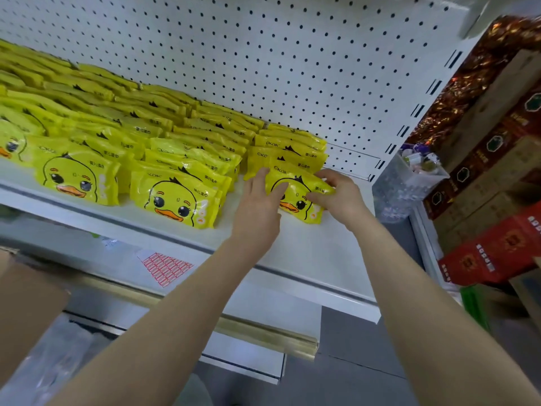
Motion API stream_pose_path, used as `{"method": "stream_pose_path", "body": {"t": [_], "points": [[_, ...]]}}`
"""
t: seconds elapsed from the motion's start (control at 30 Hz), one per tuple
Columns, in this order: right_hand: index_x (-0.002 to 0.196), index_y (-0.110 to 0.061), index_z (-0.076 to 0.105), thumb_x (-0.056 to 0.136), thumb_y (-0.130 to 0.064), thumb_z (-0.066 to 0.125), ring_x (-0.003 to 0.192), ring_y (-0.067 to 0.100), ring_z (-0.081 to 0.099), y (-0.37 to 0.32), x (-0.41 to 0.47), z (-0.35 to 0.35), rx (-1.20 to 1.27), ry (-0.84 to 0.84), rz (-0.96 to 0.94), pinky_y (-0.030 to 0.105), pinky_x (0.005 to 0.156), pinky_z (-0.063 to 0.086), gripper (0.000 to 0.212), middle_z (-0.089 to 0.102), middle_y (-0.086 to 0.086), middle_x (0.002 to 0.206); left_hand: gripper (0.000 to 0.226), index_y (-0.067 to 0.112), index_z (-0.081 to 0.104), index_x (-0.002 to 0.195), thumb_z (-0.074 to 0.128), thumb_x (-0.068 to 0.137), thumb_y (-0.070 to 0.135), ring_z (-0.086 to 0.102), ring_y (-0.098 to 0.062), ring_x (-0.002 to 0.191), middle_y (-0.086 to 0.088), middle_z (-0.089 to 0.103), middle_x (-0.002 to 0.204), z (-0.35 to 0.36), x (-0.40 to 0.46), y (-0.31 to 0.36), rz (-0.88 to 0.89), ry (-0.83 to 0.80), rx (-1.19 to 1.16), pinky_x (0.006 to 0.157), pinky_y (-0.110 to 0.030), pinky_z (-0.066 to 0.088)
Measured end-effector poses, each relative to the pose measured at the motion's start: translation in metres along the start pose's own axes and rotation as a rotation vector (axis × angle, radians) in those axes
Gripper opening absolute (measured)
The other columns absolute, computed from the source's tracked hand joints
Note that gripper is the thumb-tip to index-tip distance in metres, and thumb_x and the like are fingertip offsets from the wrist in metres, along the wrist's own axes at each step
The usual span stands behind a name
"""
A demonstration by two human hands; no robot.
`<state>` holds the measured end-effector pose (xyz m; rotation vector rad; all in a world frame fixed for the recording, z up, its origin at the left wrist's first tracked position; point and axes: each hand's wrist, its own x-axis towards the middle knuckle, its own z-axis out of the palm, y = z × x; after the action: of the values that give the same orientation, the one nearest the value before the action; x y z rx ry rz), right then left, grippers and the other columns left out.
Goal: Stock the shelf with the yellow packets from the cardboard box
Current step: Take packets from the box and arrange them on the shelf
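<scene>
Rows of yellow duck-face packets (181, 197) lean in overlapping lines across the white shelf (292, 247). At the right end of the rows, the front yellow packet (295, 197) rests on the shelf between both hands. My left hand (259, 209) lies against its left side, fingers spread over the face. My right hand (339, 194) pinches its upper right edge with fingers and thumb. A corner of the cardboard box (26, 303) shows at the lower left; its inside is hidden.
A white pegboard (263, 54) backs the shelf. Bare shelf lies right of the last row up to the upright (380, 162). Red and brown cartons (494, 253) are stacked at the right. A lower shelf holds a red label sheet (165, 266).
</scene>
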<state>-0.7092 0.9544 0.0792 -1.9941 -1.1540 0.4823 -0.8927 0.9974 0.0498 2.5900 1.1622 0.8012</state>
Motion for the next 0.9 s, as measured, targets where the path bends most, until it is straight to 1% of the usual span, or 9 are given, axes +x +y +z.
{"method": "stream_pose_path", "body": {"t": [0.03,0.1,0.2,0.4,0.5,0.6,0.7,0.77,0.9], "points": [[0.116,-0.025,0.064,0.074,-0.014,0.079,0.094,0.021,0.060,-0.004,0.002,0.003,-0.071,0.022,-0.032,0.032,0.084,0.050,0.046,0.061,-0.002,0.102,0.062,0.022,0.050,0.136,0.071,0.079,0.012,0.039,-0.035,0.123,-0.015,0.034,0.144,0.003,-0.005,0.000,0.006,0.016,-0.012,0.099,-0.040,0.038],[0.121,-0.024,0.063,0.076,-0.016,0.077,0.099,0.017,0.055,-0.012,0.006,0.009,-0.139,0.042,-0.090,0.027,0.085,0.043,0.048,0.061,0.000,0.109,0.060,0.021,0.048,0.137,0.069,0.082,0.014,0.044,-0.034,0.116,-0.014,0.036,0.141,0.010,-0.009,-0.004,-0.039,-0.036,-0.048,0.100,-0.039,0.038],[0.123,-0.025,0.062,0.077,-0.016,0.074,0.109,0.021,0.055,-0.019,0.014,0.017,-0.174,0.042,-0.133,0.029,0.088,0.043,0.048,0.063,0.002,0.119,0.064,0.022,0.039,0.144,0.065,0.085,0.017,0.046,-0.033,0.117,-0.013,0.028,0.146,0.017,-0.008,-0.010,-0.122,-0.110,-0.075,0.101,-0.038,0.036],[0.123,-0.027,0.062,0.080,-0.007,0.066,0.117,0.019,0.054,-0.021,0.026,0.022,-0.168,0.069,-0.222,0.030,0.095,0.041,0.047,0.060,-0.006,0.130,0.067,0.019,0.037,0.145,0.066,0.085,0.013,0.052,-0.029,0.117,-0.012,0.022,0.149,0.019,0.005,-0.012,-0.135,-0.127,-0.154,0.096,-0.035,0.043],[0.124,-0.025,0.061,0.080,-0.010,0.068,0.116,0.021,0.055,-0.017,0.029,0.023,-0.163,0.064,-0.211,0.032,0.095,0.043,0.046,0.061,-0.004,0.128,0.066,0.020,0.036,0.145,0.065,0.086,0.014,0.054,-0.028,0.116,-0.011,0.019,0.150,0.018,0.011,-0.014,-0.151,-0.141,-0.156,0.095,-0.034,0.043],[0.124,-0.027,0.059,0.079,-0.014,0.070,0.110,0.025,0.058,-0.012,0.028,0.022,-0.148,0.034,-0.171,0.037,0.091,0.047,0.048,0.063,0.000,0.123,0.064,0.020,0.038,0.144,0.064,0.086,0.015,0.050,-0.027,0.121,-0.010,0.021,0.150,0.017,0.015,-0.016,-0.164,-0.153,-0.149,0.095,-0.034,0.043],[0.128,-0.028,0.057,0.078,-0.016,0.071,0.113,0.025,0.056,-0.012,0.029,0.021,-0.175,0.034,-0.179,0.033,0.091,0.045,0.053,0.060,0.003,0.125,0.063,0.019,0.039,0.143,0.065,0.086,0.015,0.048,-0.030,0.124,-0.012,0.023,0.150,0.016,0.016,-0.015,-0.159,-0.154,-0.141,0.098,-0.035,0.042],[0.131,-0.029,0.055,0.078,-0.017,0.072,0.114,0.025,0.053,-0.011,0.027,0.022,-0.209,0.056,-0.202,0.028,0.088,0.041,0.057,0.056,0.006,0.124,0.063,0.019,0.039,0.144,0.065,0.086,0.016,0.047,-0.032,0.124,-0.013,0.025,0.149,0.013,0.016,-0.013,-0.169,-0.167,-0.134,0.098,-0.037,0.041],[0.131,-0.028,0.057,0.082,-0.019,0.068,0.114,0.027,0.049,-0.016,0.021,0.017,-0.267,0.168,-0.271,0.029,0.090,0.038,0.051,0.052,0.007,0.123,0.058,0.022,0.040,0.142,0.062,0.089,0.020,0.048,-0.032,0.123,-0.011,0.028,0.149,-0.001,0.016,-0.002,-0.126,-0.152,-0.046,0.094,-0.037,0.043]]}}
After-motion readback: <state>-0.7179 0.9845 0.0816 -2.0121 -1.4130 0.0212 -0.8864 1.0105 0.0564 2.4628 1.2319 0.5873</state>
